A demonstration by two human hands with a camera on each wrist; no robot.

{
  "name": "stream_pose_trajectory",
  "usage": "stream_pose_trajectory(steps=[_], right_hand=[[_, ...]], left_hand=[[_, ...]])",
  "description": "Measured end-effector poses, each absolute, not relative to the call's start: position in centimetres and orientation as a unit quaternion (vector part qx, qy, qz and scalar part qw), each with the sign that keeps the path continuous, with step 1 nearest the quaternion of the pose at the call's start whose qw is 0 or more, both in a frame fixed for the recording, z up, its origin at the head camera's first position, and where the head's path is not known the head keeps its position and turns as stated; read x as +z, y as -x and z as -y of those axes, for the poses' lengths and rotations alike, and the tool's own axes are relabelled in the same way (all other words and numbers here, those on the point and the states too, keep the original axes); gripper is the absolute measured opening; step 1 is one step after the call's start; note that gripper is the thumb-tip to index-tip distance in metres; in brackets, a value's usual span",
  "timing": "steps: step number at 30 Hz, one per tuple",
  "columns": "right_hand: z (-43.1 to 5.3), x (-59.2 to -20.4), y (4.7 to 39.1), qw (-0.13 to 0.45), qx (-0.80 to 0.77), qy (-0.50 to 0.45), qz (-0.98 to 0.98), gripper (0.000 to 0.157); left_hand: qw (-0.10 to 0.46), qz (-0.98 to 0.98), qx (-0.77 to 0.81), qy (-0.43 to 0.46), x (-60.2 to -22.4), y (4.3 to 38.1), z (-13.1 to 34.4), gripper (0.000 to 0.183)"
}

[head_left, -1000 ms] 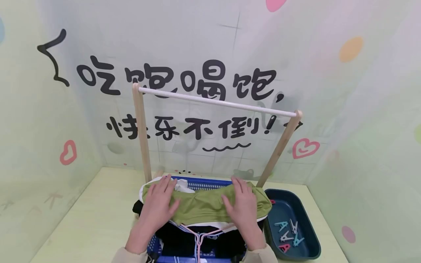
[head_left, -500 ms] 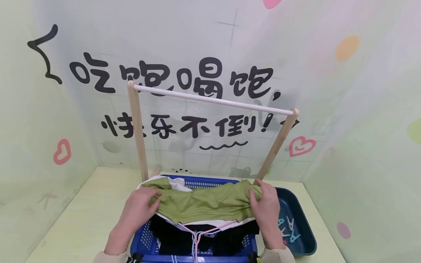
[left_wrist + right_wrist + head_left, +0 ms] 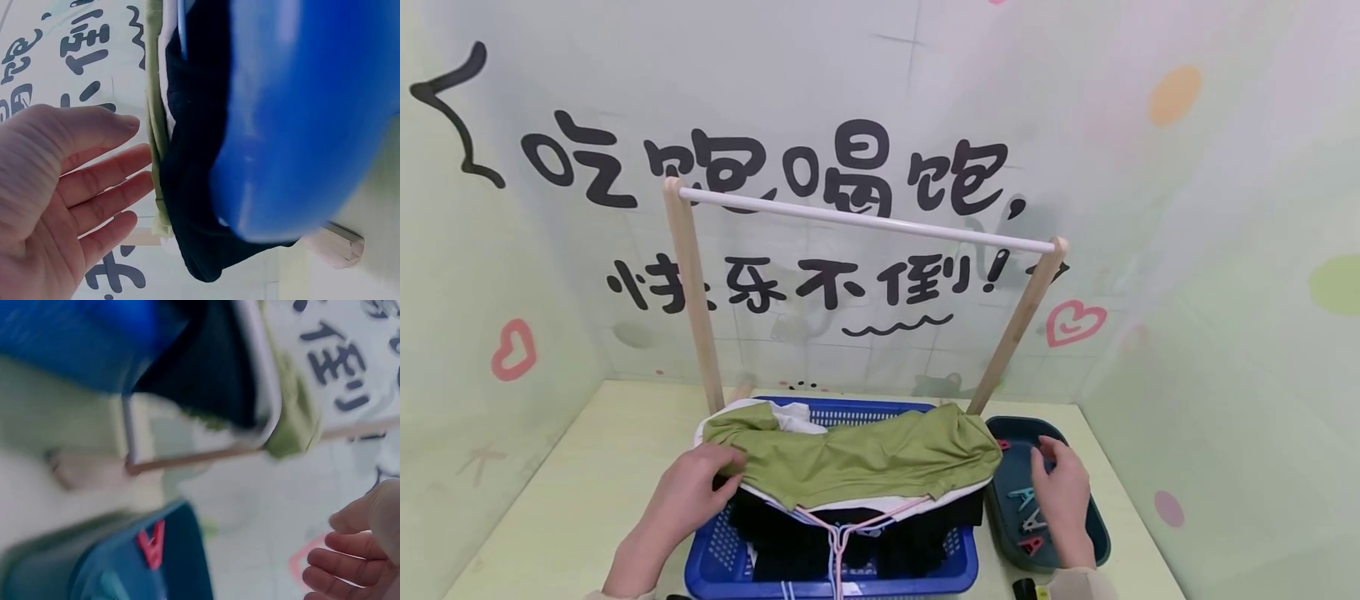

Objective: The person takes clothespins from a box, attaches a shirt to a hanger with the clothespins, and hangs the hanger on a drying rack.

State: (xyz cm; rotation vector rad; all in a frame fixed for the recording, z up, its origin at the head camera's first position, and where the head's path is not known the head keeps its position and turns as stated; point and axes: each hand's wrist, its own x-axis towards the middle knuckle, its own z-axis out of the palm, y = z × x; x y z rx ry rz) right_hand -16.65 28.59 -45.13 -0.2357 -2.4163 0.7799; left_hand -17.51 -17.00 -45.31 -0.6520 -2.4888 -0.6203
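Observation:
A green garment point(image 3: 857, 458) lies spread over white and black clothes point(image 3: 797, 546) on a blue basket point(image 3: 718, 575). Pink and blue hangers point(image 3: 837, 542) poke out below it toward the person. My left hand point(image 3: 688, 492) is at the garment's left end; in the left wrist view its fingers point(image 3: 106, 178) are loosely extended right beside the green edge, pinching nothing. Away from the clothes, my right hand point(image 3: 1063, 492) hovers over the dark teal tray point(image 3: 1017, 458), with relaxed fingers point(image 3: 344, 565) and nothing in them.
Behind the basket stands a rack with wooden posts point(image 3: 696, 317) and a white rod point(image 3: 865, 220). The tray holds several clothespins, among them a red clothespin point(image 3: 1031, 546) and a teal clothespin point(image 3: 1022, 497). A printed backdrop point(image 3: 880, 350) closes off the pale table point(image 3: 580, 483).
Both hands have slid outward from the middle of the green garment to its ends. The right hand has then left the cloth and moved right, over the tray.

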Motion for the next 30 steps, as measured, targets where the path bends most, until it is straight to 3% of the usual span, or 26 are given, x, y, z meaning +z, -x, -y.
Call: stream_pose_trajectory(steps=[7,19,26,30], right_hand=[[-31.6,-47.2,16.5,0.152,0.272,0.118,0.943,0.025],[-33.6,-48.4,17.4,-0.01,0.238,0.142,0.961,0.014],[-34.1,-48.4,17.9,-0.054,0.232,0.159,0.958,0.038],[-34.3,-48.6,18.0,-0.066,0.233,0.157,0.957,0.038]], left_hand=[[0.218,0.92,-0.217,0.243,-45.7,17.4,17.2,0.025],[0.214,0.925,-0.199,0.242,-46.1,17.5,17.2,0.023],[0.242,0.917,-0.195,0.251,-46.5,17.7,17.2,0.026],[0.262,0.91,-0.179,0.267,-46.6,17.8,17.3,0.026]])
